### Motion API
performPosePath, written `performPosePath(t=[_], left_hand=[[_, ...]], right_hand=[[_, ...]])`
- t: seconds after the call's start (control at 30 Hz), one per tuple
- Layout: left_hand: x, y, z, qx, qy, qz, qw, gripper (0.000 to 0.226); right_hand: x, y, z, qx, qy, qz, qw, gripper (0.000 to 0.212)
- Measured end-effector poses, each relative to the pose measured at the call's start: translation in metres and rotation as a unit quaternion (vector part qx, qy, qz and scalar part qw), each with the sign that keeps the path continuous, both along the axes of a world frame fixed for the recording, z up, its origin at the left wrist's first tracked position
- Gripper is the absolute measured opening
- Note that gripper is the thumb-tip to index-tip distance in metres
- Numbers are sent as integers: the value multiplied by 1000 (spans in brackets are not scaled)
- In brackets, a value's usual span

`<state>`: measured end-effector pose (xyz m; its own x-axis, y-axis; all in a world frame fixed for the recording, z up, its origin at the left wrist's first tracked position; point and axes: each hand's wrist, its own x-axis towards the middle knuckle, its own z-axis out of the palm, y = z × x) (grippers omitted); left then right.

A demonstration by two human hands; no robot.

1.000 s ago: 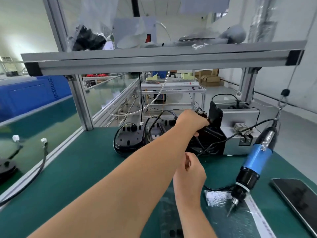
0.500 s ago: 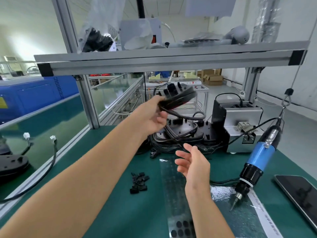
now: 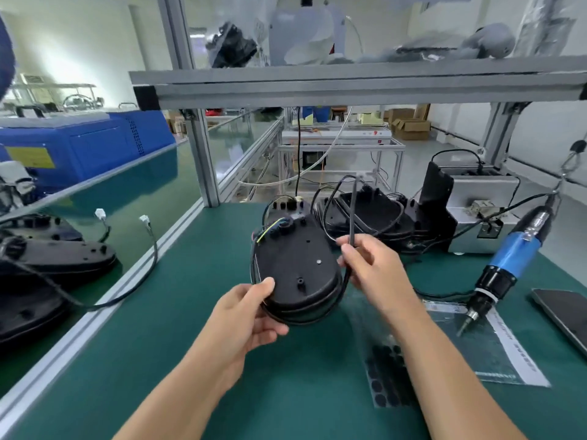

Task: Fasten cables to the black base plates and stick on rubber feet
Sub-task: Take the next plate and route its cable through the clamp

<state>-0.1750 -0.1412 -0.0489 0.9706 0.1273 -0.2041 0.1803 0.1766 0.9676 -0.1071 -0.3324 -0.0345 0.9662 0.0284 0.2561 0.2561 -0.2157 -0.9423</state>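
Right now your left hand grips the near edge of a black base plate, held tilted above the green table. Your right hand pinches its black cable beside the plate. Rubber feet lie on a sheet below your right forearm.

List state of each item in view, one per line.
Black base plate: held above the mat.
Left hand: grips the plate's near edge.
Right hand: pinches the black cable.
Electric screwdriver: hanging, tip down, unused.
Rubber feet sheet: flat on mat.
Phone: screen dark.
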Motion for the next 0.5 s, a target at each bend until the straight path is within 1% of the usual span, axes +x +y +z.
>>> performPosePath(t=[0.07,0.1,0.17,0.23,0.37,0.5], left_hand=[[-8,5,0,-4,-11,28,1000,28],[-13,8,0,-4,-13,38,999,28],[-25,17,-3,-3,-4,33,999,30],[-39,24,-9,16,21,-6,1000,35],[-58,25,-23,57,84,-113,988,40],[-54,27,-23,100,83,-151,980,36]], right_hand=[[-17,2,14,-34,-40,-3,999,13],[-27,2,21,-43,-57,15,997,14],[-54,-1,31,-46,-77,83,993,15],[-80,-5,34,-54,-87,132,986,17],[-106,-6,27,-89,-74,141,983,21],[-112,1,17,-105,-68,147,981,20]])
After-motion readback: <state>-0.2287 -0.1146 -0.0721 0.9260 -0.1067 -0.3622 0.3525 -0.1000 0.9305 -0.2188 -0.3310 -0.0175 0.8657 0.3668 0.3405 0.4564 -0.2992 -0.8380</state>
